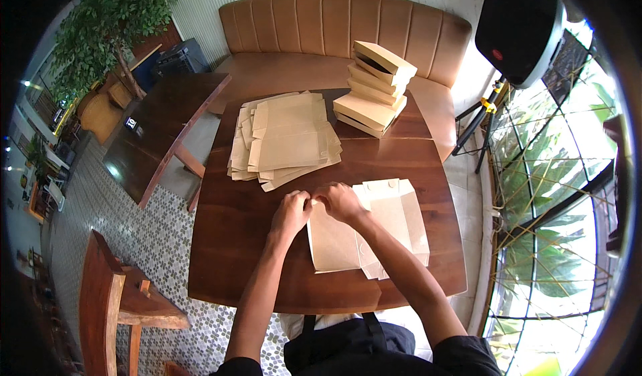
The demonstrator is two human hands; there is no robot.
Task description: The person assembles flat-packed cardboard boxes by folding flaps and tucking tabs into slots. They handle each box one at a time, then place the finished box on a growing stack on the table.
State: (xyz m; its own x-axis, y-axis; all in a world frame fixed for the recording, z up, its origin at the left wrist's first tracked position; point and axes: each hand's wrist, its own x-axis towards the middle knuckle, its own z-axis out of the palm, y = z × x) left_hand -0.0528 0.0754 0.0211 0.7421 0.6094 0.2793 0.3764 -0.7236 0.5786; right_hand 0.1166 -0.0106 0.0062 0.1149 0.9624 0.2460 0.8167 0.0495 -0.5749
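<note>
An unfolded brown cardboard box blank point(389, 223) lies on the near part of the dark wooden table, its flaps and crease lines showing on the right side. At its far left corner, my left hand point(292, 213) is closed, with thumb and fingers pinching the cardboard edge. Close beside it, my right hand point(341, 203) is also closed on that same edge, its forearm crossing over the blank. The fingers hide the bit of card between them. Beyond my hands lies a loose stack of flat box blanks point(291, 135).
Several folded cardboard boxes point(372, 112) are piled unevenly at the table's far right. A curved brown bench point(294, 68) runs behind the wooden table point(231, 242). Another dark table point(164, 125) and a wooden chair point(107, 302) stand left; a black speaker point(515, 31) on a tripod stands right.
</note>
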